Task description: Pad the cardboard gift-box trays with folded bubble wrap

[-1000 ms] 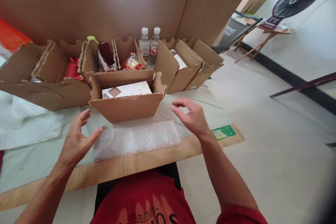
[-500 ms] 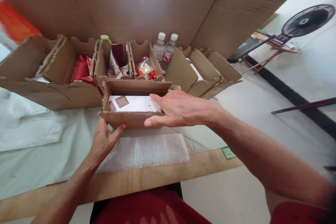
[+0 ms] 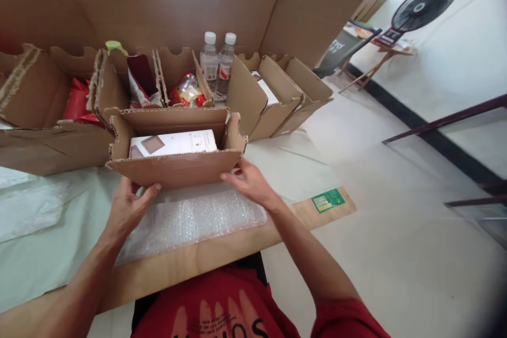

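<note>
Between my hands is an open-topped cardboard box (image 3: 178,170), its front a little above the tabletop and tilted toward me. A white printed carton (image 3: 180,141) lies inside it. My left hand (image 3: 132,205) grips the lower left corner, thumb in front and the other fingers partly hidden beneath. My right hand (image 3: 252,181) holds the lower right corner, with some fingertips out of sight behind it. A flat sheet of bubble wrap (image 3: 202,219) lies on the cloth just below the box.
Behind stands a row of cardboard bins with a red packet (image 3: 78,100), snack bags (image 3: 188,92) and a white carton (image 3: 266,88). Two water bottles (image 3: 217,66) stand among them. Crumpled plastic wrap (image 3: 31,206) lies at left. The wooden table edge (image 3: 178,256) is nearest me.
My right hand has moved from over the carton to the box's lower right corner. My left hand keeps its hold at the left. The view has shifted to the right.
</note>
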Demonstrator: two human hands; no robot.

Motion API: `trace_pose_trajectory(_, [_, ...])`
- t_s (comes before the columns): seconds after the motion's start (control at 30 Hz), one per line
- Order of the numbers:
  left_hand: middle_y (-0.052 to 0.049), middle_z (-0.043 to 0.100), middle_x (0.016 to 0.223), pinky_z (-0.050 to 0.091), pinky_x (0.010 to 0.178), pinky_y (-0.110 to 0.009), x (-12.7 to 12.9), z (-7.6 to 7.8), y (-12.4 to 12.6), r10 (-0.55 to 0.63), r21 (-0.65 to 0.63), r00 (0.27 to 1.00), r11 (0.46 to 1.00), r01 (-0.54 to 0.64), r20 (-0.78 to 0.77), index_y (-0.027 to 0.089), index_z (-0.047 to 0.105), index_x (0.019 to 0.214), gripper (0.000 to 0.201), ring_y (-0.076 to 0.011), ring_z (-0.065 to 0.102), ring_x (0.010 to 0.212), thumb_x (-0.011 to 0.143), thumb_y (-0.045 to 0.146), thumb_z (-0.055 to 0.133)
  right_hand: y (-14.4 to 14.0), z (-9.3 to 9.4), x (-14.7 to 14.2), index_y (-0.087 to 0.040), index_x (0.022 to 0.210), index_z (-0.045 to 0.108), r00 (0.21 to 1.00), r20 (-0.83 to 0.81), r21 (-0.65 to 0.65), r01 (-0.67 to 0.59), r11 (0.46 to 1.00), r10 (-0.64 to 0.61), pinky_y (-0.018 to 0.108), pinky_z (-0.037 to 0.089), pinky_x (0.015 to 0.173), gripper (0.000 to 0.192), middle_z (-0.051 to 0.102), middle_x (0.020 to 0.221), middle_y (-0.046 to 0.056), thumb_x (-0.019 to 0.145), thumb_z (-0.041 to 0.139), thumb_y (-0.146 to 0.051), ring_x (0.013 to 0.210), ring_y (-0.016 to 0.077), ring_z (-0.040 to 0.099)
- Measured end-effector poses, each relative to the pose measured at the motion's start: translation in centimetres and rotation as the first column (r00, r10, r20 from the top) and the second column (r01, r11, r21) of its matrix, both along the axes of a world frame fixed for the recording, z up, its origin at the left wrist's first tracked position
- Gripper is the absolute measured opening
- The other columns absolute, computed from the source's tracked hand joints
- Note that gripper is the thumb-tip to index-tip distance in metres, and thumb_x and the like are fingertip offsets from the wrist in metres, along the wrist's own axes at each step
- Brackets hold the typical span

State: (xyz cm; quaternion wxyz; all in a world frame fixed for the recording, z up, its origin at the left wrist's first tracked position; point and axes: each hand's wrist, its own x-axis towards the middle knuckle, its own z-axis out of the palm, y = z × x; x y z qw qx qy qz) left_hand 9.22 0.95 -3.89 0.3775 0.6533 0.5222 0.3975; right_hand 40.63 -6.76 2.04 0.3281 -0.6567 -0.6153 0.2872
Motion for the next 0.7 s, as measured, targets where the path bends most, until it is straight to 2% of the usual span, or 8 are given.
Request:
trace_pose_trajectory(0.1, [-0.006, 0.069, 0.103, 0.06, 0.086, -0.042, 1.2, 0.5, 0.2, 0.067, -0.017, 0.998, 0.998, -0.066, 0.017, 0.025, 0.057, 0.111, 0.047, -0.0252, 0.07, 0.094, 0.079, 0.054, 0.076, 2.7, -2.2, -1.7, -0.015, 0.119, 0.062, 0.997, 0.004, -0.016, 0.073, 0.997, -0.073, 0.042, 0.056, 0.084, 0.042, 0.074, 0.105, 0.013, 0.091, 0.059, -0.047, 0.091, 0.0267, 0.068])
trace_pose_trajectory(0.2, [-0.006, 0.068, 0.11, 0.061, 0.088, -0.041, 1.3, 0.9, 0.2, 0.09, 0.018, 0.996, 0.996, -0.091, 0.01, 0.023, 0.058, 0.117, 0.053, -0.0252, 0.068, 0.099, 0.076, 0.051, 0.078, 3.1, -2.8, -1.3, -0.016, 0.125, 0.061, 0.998, -0.054, 0.015, 0.044, 0.999, -0.043, 0.04, 0.056, 0.089, 0.042, 0.074, 0.114, 0.012, 0.093, 0.056, -0.042, 0.097, 0.0258, 0.068])
trace_pose_trajectory(0.33, [-0.013, 0.063, 0.139, 0.057, 0.1, -0.051, -0.3, 1.5, -2.4, 0.104, 0.065, 0.989, 0.993, -0.097, -0.105, 0.023, 0.047, 0.145, 0.07, -0.0334, 0.066, 0.12, 0.084, 0.044, 0.073, -0.9, -3.1, 0.6, -0.016, 0.135, 0.061, 0.999, -0.054, 0.065, 0.011, 0.998, -0.007, 0.043, 0.054, 0.103, 0.045, 0.069, 0.136, 0.013, 0.098, 0.053, -0.04, 0.119, 0.0267, 0.066])
trace_pose_trajectory(0.43, [-0.014, 0.06, 0.148, 0.049, 0.111, -0.059, -0.6, 2.0, -6.2, 0.08, 0.256, 0.946, 0.967, 0.003, -0.315, 0.025, 0.047, 0.15, 0.064, -0.0374, 0.058, 0.135, 0.091, 0.039, 0.068, -4.8, -3.3, -0.8, -0.018, 0.128, 0.068, 0.991, 0.128, 0.134, 0.024, 0.991, -0.041, 0.049, 0.048, 0.111, 0.036, 0.07, 0.134, 0.013, 0.103, 0.048, -0.034, 0.126, 0.0281, 0.064])
trace_pose_trajectory(0.5, [-0.013, 0.064, 0.143, 0.043, 0.117, -0.059, 0.1, 1.6, -8.4, -0.068, 0.312, 0.897, 0.924, 0.221, -0.436, 0.025, 0.06, 0.139, 0.045, -0.0366, 0.054, 0.14, 0.095, 0.034, 0.061, -6.1, -3.5, -3.7, -0.022, 0.13, 0.068, 0.97, 0.227, 0.155, -0.12, 0.981, 0.083, 0.05, 0.046, 0.113, 0.035, 0.07, 0.137, 0.011, 0.105, 0.045, -0.028, 0.13, 0.027, 0.062])
trace_pose_trajectory(0.57, [-0.013, 0.064, 0.143, 0.038, 0.12, -0.059, 0.7, 0.5, -9.6, -0.179, 0.268, 0.826, 0.891, 0.366, -0.534, 0.025, 0.066, 0.13, 0.036, -0.0362, 0.051, 0.144, 0.097, 0.031, 0.053, -6.2, -4.3, -7.1, -0.022, 0.135, 0.065, 0.912, 0.305, 0.124, -0.323, 0.938, 0.274, 0.049, 0.045, 0.114, 0.036, 0.064, 0.147, 0.01, 0.104, 0.048, -0.025, 0.139, 0.0266, 0.055])
trace_pose_trajectory(0.63, [-0.014, 0.062, 0.148, 0.033, 0.121, -0.061, 0.2, -0.8, -10.0, -0.188, 0.199, 0.77, 0.904, 0.378, -0.609, 0.025, 0.066, 0.132, 0.039, -0.0373, 0.049, 0.145, 0.099, 0.034, 0.048, -5.9, -5.4, -9.3, -0.021, 0.14, 0.062, 0.838, 0.352, 0.074, -0.47, 0.88, 0.417, 0.049, 0.043, 0.117, 0.038, 0.056, 0.156, 0.011, 0.103, 0.055, -0.027, 0.148, 0.028, 0.046])
trace_pose_trajectory(0.7, [-0.013, 0.058, 0.152, 0.029, 0.123, -0.062, -1.7, -1.9, -9.9, -0.166, 0.153, 0.731, 0.925, 0.348, -0.661, 0.027, 0.063, 0.138, 0.044, -0.0384, 0.045, 0.148, 0.099, 0.041, 0.047, -6.3, -6.7, -9.2, -0.021, 0.144, 0.059, 0.815, 0.364, 0.05, -0.5, 0.864, 0.451, 0.051, 0.039, 0.12, 0.044, 0.049, 0.161, 0.013, 0.102, 0.06, -0.033, 0.153, 0.0292, 0.039])
